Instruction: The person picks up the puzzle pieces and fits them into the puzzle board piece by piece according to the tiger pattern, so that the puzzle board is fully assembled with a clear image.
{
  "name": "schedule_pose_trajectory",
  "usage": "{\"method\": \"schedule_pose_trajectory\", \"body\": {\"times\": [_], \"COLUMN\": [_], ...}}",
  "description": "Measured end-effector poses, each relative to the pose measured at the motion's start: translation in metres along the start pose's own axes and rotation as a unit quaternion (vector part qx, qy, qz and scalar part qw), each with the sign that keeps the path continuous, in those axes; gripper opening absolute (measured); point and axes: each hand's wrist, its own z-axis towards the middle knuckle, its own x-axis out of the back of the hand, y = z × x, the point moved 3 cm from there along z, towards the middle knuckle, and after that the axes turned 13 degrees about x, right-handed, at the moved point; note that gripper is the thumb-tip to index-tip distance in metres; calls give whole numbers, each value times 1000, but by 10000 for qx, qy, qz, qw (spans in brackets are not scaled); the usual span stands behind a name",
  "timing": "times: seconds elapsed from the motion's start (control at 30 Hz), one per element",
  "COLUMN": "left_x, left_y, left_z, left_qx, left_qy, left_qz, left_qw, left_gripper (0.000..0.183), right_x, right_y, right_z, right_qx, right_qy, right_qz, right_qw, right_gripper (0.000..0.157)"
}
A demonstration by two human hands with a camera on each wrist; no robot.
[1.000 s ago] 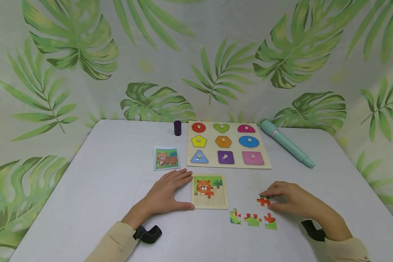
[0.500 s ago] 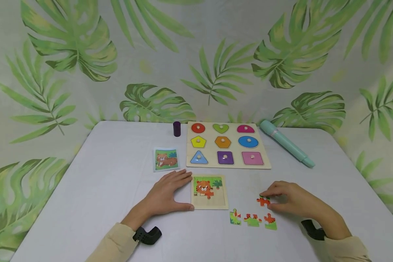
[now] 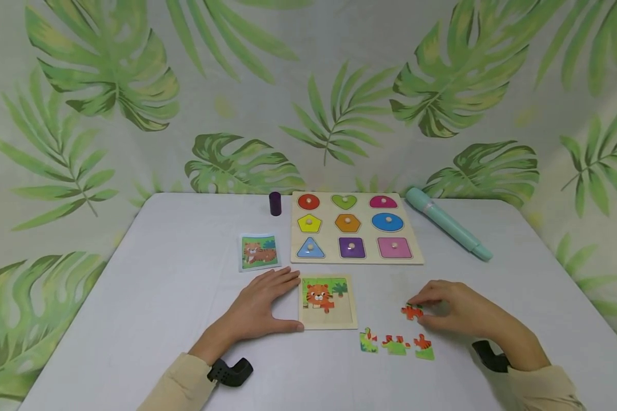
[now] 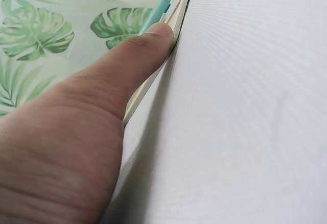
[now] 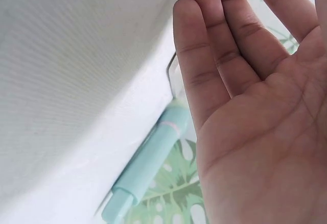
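My left hand (image 3: pixel 259 302) lies at the left side of a small wooden jigsaw tray (image 3: pixel 353 302), fingers spread, fingertips and thumb at its edge. In the left wrist view the thumb (image 4: pixel 148 43) rests along the tray's side. The tray holds a partly filled tiger picture; its lower and right parts show bare wood. Right of it, my right hand (image 3: pixel 457 308) pinches an orange jigsaw piece (image 3: pixel 412 311) between thumb and fingertips, low over the table. In the right wrist view the palm hides this piece. Three green-and-orange jigsaw pieces (image 3: pixel 396 345) lie in a row below.
A tiger picture card (image 3: pixel 259 252) lies behind the left hand. Farther back are a wooden shape board (image 3: pixel 326 258) with knobbed pieces, a dark purple cylinder (image 3: pixel 275 204) and a teal pen-like stick (image 3: pixel 449 225). A leaf-patterned cloth hangs behind the table.
My right hand has moved slightly away from me, and the orange jigsaw piece with it. The left hand stays at the tray. The head view has shifted a little.
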Motion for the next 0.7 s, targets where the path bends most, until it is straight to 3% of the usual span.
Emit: {"method": "schedule_pose_trajectory", "body": {"times": [0.2, 0.7], "left_x": [0, 0], "left_y": [0, 0], "left_z": [-1, -1], "left_qx": [-6, 26], "left_qy": [17, -16], "left_qz": [-43, -53], "left_qw": [10000, 10000], "left_gripper": [94, 94], "right_x": [4, 14], "right_y": [-2, -10], "right_z": [3, 14], "right_qx": [1, 576], "right_qy": [94, 266], "right_qz": [10, -95], "right_qw": [10000, 9979], "right_gripper": [31, 29]}}
